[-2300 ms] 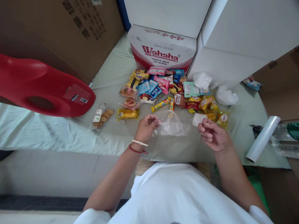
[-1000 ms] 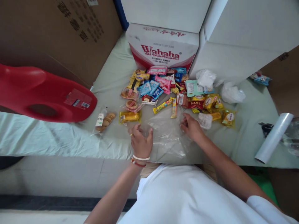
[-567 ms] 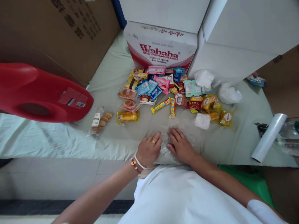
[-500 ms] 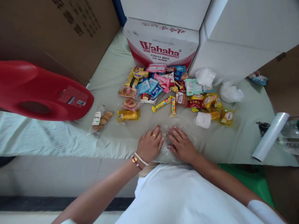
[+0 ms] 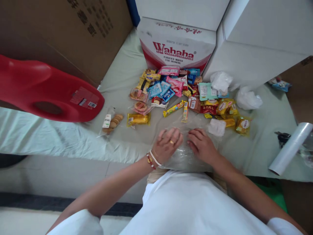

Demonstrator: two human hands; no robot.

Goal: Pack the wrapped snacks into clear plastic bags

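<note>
Clear thin plastic lies spread on the cloth at the table's front edge; whether it is a bag or a single sheet I cannot tell. My left hand rests on its left part, fingers apart and slightly bent. On the right part lies my right hand, palm down with fingers stretched forward. A narrow gap separates the two hands. Just beyond them are two yellow snack sticks, one upright to me, one slanted. A small white wrapped packet sits beyond my right hand.
A heap of wrapped snacks lies before a Wahaba-style carton. Left are a yellow cake packet, bagged biscuits and a red plastic jug. Right are crumpled white bags, keys and a plastic roll.
My left hand let go of the plastic's edge. Both hands came together over the plastic near the table edge, then slid a little forward and apart, with the plastic now lying flatter.
</note>
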